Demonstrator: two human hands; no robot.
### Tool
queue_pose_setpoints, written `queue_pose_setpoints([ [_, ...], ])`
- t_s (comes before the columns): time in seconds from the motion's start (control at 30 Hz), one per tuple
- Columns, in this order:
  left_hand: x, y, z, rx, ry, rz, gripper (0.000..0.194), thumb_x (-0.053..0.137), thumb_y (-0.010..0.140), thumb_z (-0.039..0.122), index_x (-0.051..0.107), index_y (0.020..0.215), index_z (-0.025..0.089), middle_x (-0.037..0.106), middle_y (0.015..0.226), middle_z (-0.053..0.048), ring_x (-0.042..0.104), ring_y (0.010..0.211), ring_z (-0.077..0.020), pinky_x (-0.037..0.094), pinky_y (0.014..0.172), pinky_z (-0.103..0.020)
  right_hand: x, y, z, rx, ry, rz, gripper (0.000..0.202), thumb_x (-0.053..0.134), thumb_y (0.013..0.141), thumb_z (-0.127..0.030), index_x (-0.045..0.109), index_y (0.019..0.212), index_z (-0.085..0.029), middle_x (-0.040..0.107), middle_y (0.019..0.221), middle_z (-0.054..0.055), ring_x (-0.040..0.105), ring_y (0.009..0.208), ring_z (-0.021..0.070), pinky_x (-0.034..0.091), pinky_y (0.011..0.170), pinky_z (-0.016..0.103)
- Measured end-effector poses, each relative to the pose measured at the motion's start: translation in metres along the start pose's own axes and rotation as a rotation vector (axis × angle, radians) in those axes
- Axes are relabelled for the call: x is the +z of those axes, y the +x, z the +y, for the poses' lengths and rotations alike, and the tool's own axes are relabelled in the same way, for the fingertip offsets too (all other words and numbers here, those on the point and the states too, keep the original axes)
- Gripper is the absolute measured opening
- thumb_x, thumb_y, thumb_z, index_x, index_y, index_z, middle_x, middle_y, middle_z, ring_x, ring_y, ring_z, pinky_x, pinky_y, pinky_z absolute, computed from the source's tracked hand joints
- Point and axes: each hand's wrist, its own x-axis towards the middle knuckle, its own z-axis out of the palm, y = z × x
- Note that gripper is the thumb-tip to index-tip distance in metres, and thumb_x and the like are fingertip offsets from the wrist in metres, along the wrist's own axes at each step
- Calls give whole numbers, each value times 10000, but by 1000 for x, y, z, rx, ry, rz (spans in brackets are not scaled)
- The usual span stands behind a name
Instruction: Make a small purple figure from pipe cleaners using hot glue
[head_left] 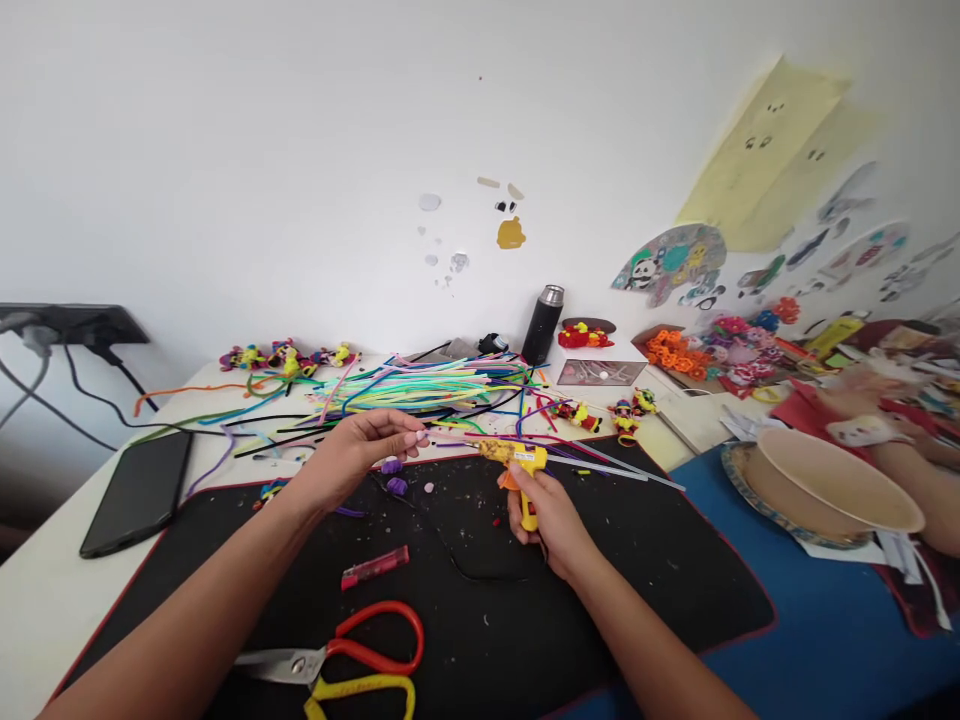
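My right hand [547, 515] is wrapped round the handle of a yellow glue gun [517, 455], whose nozzle points left. A clear glue stick [600, 467] runs out of its back end. My left hand [367, 445] pinches a small pale pink piece [422, 438] close to the nozzle; its exact kind is too small to tell. On the black mat [525, 620] below lie purple fuzzy coils [395, 480], a small pale disc [429, 488], a red lighter-like or cutter-like tool [375, 567] and scissors [367, 655] with red and yellow handles.
A pile of pipe cleaners [420, 385] spreads behind the mat, beside a black thermos flask [544, 325]. A phone [139, 493] lies at left near a power strip [71, 325]. At right are a bowl [840, 480] and another person's blurred arm [907, 450].
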Motion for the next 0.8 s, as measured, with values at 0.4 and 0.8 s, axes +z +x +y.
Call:
queue_pose_setpoints([
  [0.4, 11, -9, 10, -44, -215, -20, 311, 964, 669, 402, 804, 835, 193, 757, 812, -53, 671, 712, -165, 538, 666, -258, -50, -2, -21, 58, -823, 33, 592, 505, 962, -730, 554, 683, -210, 657, 541, 44, 593, 398, 168, 313, 431, 251],
  [0.8, 34, -16, 14, -118, -446, 10, 348, 1012, 600, 344, 812, 831, 177, 709, 753, -21, 617, 668, -112, 496, 605, -200, 3, -22, -31, -279, -606, -7, 383, 641, 930, -568, 653, 815, -202, 538, 519, -52, 476, 451, 127, 353, 487, 229],
])
